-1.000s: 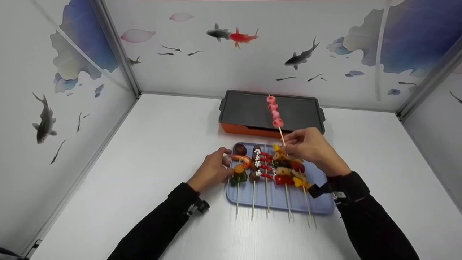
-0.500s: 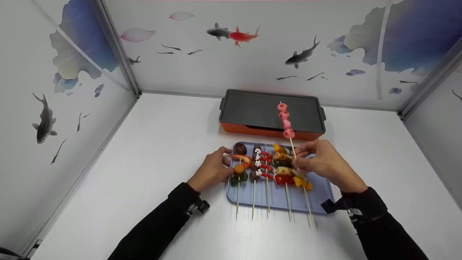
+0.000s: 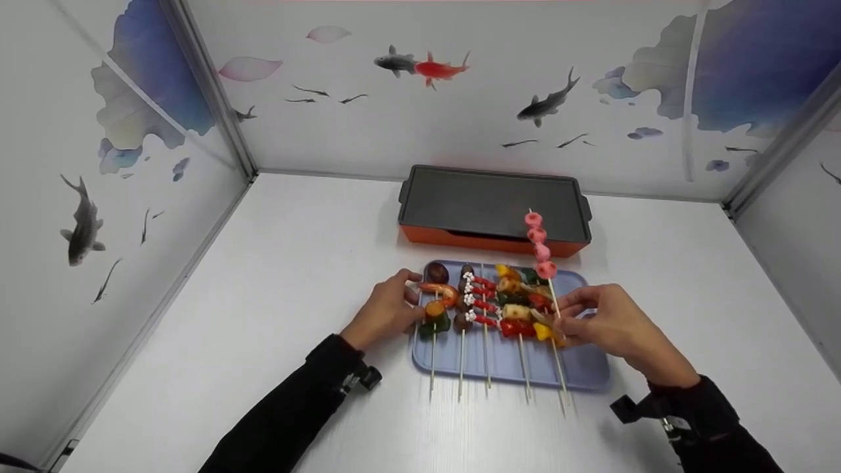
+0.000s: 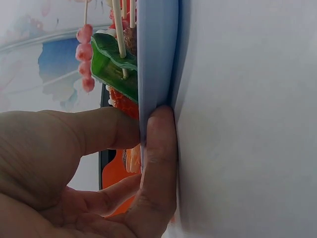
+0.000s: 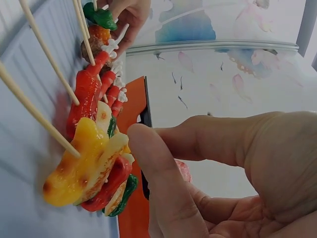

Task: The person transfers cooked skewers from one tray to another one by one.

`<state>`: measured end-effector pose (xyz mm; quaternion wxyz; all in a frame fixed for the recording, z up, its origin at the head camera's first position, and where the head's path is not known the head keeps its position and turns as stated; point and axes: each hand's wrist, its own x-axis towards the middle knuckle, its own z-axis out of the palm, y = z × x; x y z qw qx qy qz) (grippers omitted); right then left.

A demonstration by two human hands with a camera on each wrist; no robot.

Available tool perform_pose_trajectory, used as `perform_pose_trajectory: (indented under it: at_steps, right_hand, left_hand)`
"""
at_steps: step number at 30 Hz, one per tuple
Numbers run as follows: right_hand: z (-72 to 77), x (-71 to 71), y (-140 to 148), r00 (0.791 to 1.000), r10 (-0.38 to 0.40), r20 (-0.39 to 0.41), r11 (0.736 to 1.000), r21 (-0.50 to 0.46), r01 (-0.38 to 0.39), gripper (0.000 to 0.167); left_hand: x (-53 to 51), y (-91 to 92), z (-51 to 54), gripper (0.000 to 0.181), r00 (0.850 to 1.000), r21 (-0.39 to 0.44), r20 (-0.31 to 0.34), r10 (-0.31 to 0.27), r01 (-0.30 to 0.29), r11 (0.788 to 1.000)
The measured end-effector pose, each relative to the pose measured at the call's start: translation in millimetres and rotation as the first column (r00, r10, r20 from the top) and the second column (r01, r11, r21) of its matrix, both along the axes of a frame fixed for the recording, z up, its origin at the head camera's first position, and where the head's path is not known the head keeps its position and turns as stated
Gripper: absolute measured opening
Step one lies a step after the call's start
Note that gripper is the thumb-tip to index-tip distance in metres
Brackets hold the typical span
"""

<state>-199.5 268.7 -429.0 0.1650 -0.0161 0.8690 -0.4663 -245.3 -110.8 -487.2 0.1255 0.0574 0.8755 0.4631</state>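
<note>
My left hand [image 3: 384, 314] grips the left rim of a blue tray [image 3: 581, 374]. In the left wrist view, its thumb lies over the tray rim [image 4: 157, 59] and a finger lies underneath. My right hand [image 3: 621, 328] pinches the stick of a skewer with pink balls [image 3: 541, 252], held upright above the tray's right side. On the tray lie several skewers: a shrimp and vegetable skewer [image 3: 435, 307] beside my left fingers, a skewer of red pieces with white tips [image 3: 483, 303], and a mixed pepper skewer [image 3: 518, 326]. The yellow-ended pepper skewer [image 5: 77, 176] is closest to my right fingers.
Behind the tray stands an orange grill with a flat black plate [image 3: 486, 200], close to the back wall [image 3: 315, 141]. Several skewer sticks [image 3: 527, 378] stick out past the tray's front edge. White table surface [image 3: 295, 243] extends on both sides.
My right hand has moved right and toward me, bringing the pink-ball skewer from over the grill to the tray's right side. My left hand stays on the rim.
</note>
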Motion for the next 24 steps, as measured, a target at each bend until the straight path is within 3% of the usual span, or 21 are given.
perform_pose_trajectory:
  at_steps: [12,24]
  right_hand:
    - [-12.6,20.2,16.7,0.999,-0.008,0.054,0.997,-0.072,0.012,0.035]
    - [-22.4,31.0,27.8,0.994,-0.051,0.095,0.999,0.007,0.050,0.036]
  left_hand:
    - [0.4,-2.0,0.6,0.068,1.000,0.021,0.004,0.000,0.000,1.000]
    - [-0.1,0.2,1.9,0.065,1.000,0.011,0.028,0.014,-0.014,1.000]
